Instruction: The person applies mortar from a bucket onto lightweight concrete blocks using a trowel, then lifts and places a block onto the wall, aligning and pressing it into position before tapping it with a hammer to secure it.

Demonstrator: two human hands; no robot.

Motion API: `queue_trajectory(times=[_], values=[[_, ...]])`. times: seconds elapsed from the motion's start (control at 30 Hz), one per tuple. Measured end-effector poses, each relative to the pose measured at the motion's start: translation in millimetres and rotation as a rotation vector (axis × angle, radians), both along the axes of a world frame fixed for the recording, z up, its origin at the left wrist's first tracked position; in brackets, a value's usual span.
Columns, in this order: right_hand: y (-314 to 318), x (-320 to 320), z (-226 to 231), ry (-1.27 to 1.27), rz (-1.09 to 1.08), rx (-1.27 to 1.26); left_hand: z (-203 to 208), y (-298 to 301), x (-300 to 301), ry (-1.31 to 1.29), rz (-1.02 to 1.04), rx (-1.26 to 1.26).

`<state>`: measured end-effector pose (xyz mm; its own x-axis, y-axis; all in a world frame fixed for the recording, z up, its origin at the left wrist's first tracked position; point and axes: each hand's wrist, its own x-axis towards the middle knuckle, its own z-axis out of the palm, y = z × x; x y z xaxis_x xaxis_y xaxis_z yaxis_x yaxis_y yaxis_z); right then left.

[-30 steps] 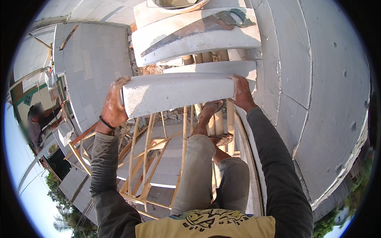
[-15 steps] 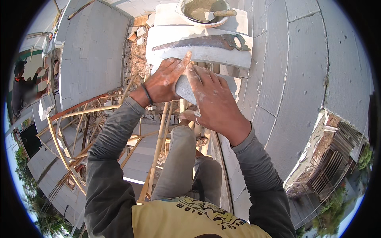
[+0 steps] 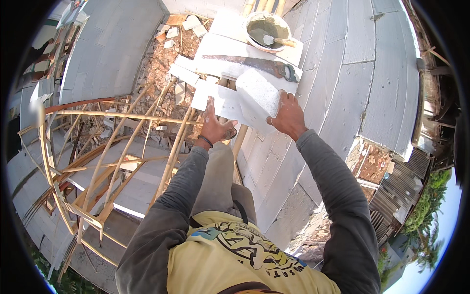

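Note:
My right hand (image 3: 288, 116) grips one edge of a pale lightweight concrete block (image 3: 262, 93), fingers on its far side and thumb on the near side. The block is tilted, with its bright speckled face turned up. Apart from that block, my left hand (image 3: 216, 126) is open, thumb and fingers spread, holding nothing. Just beyond its fingertips lies a flat white block piece (image 3: 215, 98). A handsaw (image 3: 249, 62) with a rusty blade and grey handle rests on the white slab (image 3: 220, 46) farther ahead.
A bucket (image 3: 249, 34) of grey mortar, with a wooden-handled trowel (image 3: 281, 42) in it, stands on the slab. The block wall (image 3: 333, 83) rises at right. Bamboo poles (image 3: 178, 142) form scaffolding at left, above rubble (image 3: 164, 73). Another person (image 3: 36, 56) is at far left.
Both hands were close together on the block. My left hand has come off it and opened, while my right hand has carried the block rightward and tilted it. The view has turned.

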<state>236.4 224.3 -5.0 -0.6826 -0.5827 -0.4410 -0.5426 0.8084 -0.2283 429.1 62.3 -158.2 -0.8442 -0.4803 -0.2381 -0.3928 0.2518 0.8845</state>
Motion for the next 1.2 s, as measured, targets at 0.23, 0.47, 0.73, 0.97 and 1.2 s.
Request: queue_trajectory(times=[0.23, 0.47, 0.73, 0.97, 1.2], values=[[46.2, 12.6, 203.9, 0.068, 0.094, -0.172, 33.2, -49.6, -60.3, -0.120, -0.632, -0.122], [148.9, 66.7, 513.0, 0.400, 0.021, -0.471, 341.7, -61.0, -169.5, 0.370, -0.993, 0.087], [284.7, 244.8, 612.7, 0.717, -0.489, -0.179, 665.8, 106.5, -204.3, 1.207, -1.304, -0.406], [340.5, 346.1, 646.5, 0.854, -0.752, -0.048, 801.8, 258.0, -140.0, 1.466, -1.750, -0.691], [394.3, 384.0, 610.7, 0.955, -0.915, 0.006, 768.5, 395.3, -117.7, 1.344, -2.134, -0.657]])
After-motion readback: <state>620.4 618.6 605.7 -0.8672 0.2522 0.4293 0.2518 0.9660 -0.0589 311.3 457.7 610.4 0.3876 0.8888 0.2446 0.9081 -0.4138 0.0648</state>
